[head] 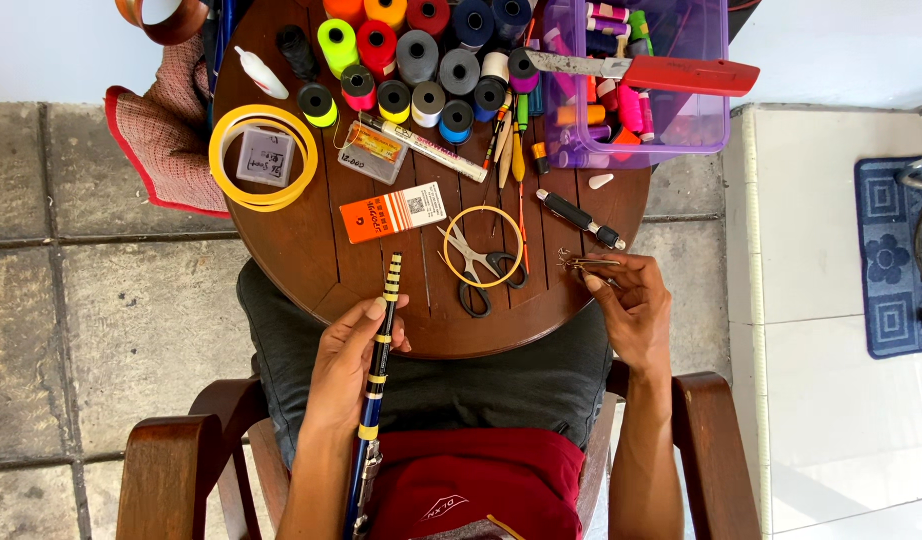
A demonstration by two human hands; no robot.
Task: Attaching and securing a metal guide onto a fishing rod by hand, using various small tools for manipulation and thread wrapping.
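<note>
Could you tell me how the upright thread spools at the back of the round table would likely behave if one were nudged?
The thread spools stand on end, packed close, so a nudged one would probably bump its neighbours rather than travel. Tipped over, its round body would likely roll across the wooden table. They look light, being mostly wound thread.

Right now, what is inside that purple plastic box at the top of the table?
The purple plastic box holds small thread spools in pink, orange, green and other colours. A red-handled knife lies across its top and covers some of them, and the tinted walls blur the rest.
</note>
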